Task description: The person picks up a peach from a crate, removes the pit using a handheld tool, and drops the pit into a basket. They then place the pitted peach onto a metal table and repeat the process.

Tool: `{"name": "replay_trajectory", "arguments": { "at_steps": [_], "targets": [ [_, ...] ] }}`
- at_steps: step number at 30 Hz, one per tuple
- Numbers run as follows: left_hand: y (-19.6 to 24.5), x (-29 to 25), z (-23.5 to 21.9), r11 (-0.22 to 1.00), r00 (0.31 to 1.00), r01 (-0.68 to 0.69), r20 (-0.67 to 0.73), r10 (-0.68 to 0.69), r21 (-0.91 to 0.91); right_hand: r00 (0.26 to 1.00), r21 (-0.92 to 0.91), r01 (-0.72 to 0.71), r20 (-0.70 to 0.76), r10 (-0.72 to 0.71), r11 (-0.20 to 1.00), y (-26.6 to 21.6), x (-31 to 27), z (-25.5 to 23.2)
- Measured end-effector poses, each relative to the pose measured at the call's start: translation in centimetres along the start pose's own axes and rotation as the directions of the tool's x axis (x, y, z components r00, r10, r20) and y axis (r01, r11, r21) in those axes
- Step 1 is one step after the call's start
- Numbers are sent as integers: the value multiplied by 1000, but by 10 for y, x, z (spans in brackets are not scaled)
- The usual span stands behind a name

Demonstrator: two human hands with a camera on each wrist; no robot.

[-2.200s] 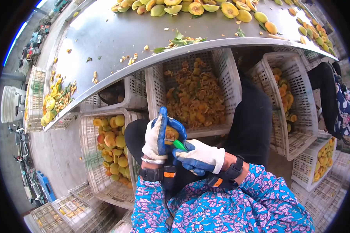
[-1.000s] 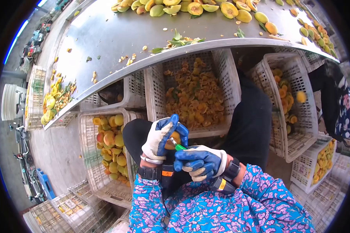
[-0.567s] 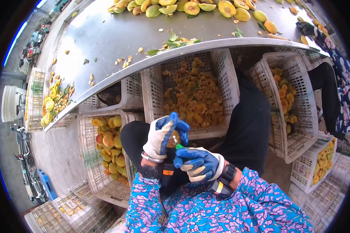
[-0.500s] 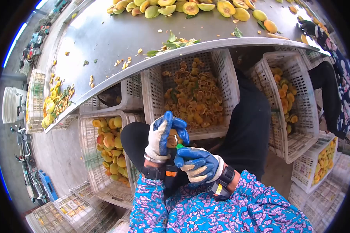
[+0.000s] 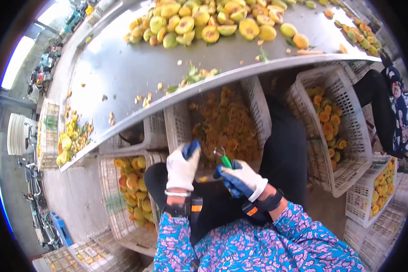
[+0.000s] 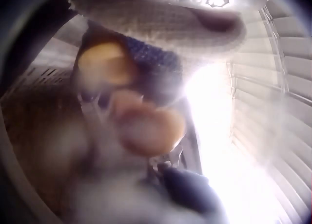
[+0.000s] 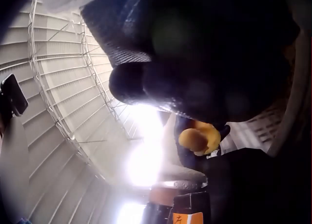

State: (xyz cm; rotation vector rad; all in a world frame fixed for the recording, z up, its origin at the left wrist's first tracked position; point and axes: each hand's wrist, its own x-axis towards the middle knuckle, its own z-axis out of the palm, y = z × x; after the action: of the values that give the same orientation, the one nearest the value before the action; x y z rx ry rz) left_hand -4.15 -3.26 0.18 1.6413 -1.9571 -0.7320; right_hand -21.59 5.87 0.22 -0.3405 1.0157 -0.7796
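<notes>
One green-handled tool [image 5: 225, 159] we are gripping in our right hand [image 5: 242, 179], yellow fruit [image 7: 210, 135] in our left hand [image 5: 182, 167], fingers curled.

Gap between tool [image 5: 226, 161] and table edge [image 5: 240, 72]

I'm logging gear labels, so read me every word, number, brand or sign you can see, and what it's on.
"左": on the orange label on the left wrist's black box, right-wrist view.
Orange tag by the right wrist: too small to read.
No other text is readable.
</notes>
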Motion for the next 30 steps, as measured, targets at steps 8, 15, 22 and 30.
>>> {"name": "replay_trajectory", "arguments": {
  "at_steps": [8,15,22,30],
  "targets": [
    [-1,-2,-93,988,953,-14,-296,59,152,945,-813,47,-152,-288,580,4,10,-21],
    [12,46,-202,828,958,170,-286,-12,535,987,-716,-15,-124,-106,698,-2,6,-26],
    [127,268,-127,945,940,-280,-151,306,169,986,-659,-155,-153,71,736,-6,22,-51],
    [120,500,-19,849,919,-241,-171,355,471,966,-604,20,-193,-171,797,1,49,-45]
  ]
}}
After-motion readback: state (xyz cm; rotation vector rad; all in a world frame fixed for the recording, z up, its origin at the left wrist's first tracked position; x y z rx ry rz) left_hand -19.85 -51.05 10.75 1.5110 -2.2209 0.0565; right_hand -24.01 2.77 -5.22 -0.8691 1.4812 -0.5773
